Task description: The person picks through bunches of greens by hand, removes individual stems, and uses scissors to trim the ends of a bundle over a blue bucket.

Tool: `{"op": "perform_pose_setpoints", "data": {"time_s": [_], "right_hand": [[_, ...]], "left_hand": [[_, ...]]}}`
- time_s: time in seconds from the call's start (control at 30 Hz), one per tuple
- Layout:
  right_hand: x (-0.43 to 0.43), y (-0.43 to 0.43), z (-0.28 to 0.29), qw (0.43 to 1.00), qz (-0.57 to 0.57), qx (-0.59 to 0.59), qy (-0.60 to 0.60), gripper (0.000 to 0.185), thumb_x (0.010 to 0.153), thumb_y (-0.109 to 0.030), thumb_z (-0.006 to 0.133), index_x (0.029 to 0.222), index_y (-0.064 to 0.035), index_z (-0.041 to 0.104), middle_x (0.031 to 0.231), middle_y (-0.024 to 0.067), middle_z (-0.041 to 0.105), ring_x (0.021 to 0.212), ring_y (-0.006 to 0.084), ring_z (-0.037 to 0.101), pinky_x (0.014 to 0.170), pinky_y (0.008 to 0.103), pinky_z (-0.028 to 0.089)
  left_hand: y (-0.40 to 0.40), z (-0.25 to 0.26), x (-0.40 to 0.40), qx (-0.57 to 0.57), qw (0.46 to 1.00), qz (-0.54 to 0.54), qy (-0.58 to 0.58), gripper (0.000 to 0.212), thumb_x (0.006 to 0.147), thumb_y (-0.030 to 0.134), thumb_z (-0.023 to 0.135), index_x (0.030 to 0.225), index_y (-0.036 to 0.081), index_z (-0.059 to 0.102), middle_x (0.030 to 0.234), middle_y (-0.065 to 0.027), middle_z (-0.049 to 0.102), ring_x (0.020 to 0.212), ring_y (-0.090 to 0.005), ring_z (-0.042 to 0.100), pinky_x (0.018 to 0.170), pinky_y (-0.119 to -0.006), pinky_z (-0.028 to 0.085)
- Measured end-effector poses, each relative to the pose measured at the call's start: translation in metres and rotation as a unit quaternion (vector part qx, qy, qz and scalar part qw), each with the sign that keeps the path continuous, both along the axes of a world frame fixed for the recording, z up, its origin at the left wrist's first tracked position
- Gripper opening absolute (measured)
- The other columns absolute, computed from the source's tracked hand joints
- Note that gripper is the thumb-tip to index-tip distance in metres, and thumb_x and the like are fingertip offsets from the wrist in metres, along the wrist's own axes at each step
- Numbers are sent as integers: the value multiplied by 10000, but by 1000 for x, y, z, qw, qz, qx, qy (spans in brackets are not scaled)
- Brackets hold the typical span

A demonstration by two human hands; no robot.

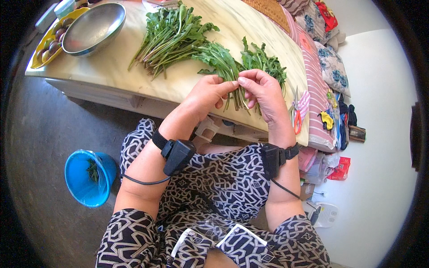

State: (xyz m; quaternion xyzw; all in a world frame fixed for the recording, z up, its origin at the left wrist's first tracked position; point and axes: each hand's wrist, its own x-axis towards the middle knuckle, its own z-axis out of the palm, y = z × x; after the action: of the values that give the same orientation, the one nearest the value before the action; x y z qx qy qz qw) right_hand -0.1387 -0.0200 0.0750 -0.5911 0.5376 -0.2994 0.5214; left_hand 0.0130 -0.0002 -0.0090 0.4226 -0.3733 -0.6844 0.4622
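My left hand (pixel 211 89) grips a small bunch of leafy greens (pixel 222 59) by the stems over the table's near edge. Its leaves point away from me and its cut stems hang toward me. The thumb and forefinger of my right hand (pixel 264 89) pinch at a stem on the right side of this bunch, the thumbs almost meeting. Just beyond my right hand lies a smaller heap of greens (pixel 263 60), partly hidden by it. A larger pile of the same greens (pixel 172 40) rests farther left, stems toward me.
Scissors with orange handles (pixel 297 121) lie right of my right hand, by a pink-white cloth (pixel 304 102). A metal bowl (pixel 95 30) leans over a yellow tray (pixel 34 62) of round produce. On the floor at left stands a lined blue bucket (pixel 78 186) with some leaves inside.
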Motion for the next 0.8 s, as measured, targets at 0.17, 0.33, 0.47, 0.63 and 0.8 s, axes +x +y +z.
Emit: {"op": "perform_pose_setpoints", "data": {"time_s": [0.17,0.33,0.47,0.63,0.8], "right_hand": [[-1,-1,-4,1000,13,-20,-2,144,836,-155,676,921,-45,640,713,-19,578,577,46,528,421,169,423],[-6,-1,-1,1000,-12,-8,4,141,825,-148,682,922,-54,643,727,-27,585,588,41,530,421,167,407],[-5,0,2,999,-21,-8,29,183,819,-124,697,969,-42,632,731,-29,580,578,34,514,409,152,383],[-6,2,0,999,-2,-20,35,214,826,-125,696,1011,-39,632,739,-26,590,581,29,520,410,146,384],[-5,4,-2,999,7,-18,34,208,853,-145,663,1046,-69,650,732,-34,600,593,35,543,444,156,404]], "left_hand": [[0,-2,-1,-3,1000,10,29,317,840,322,675,833,10,617,653,-20,530,505,-91,450,442,-240,341],[3,10,1,-5,998,19,54,278,849,329,675,819,57,625,619,20,509,480,-67,429,436,-221,320],[0,3,2,-5,998,11,57,267,853,324,673,838,60,634,624,23,517,476,-61,423,433,-214,315],[-1,-1,-1,-12,997,21,77,241,868,294,662,839,57,634,624,26,523,470,-59,423,432,-210,315],[-1,-1,-1,-3,998,14,62,269,865,303,672,852,38,628,660,5,541,503,-77,465,447,-213,351]]}}
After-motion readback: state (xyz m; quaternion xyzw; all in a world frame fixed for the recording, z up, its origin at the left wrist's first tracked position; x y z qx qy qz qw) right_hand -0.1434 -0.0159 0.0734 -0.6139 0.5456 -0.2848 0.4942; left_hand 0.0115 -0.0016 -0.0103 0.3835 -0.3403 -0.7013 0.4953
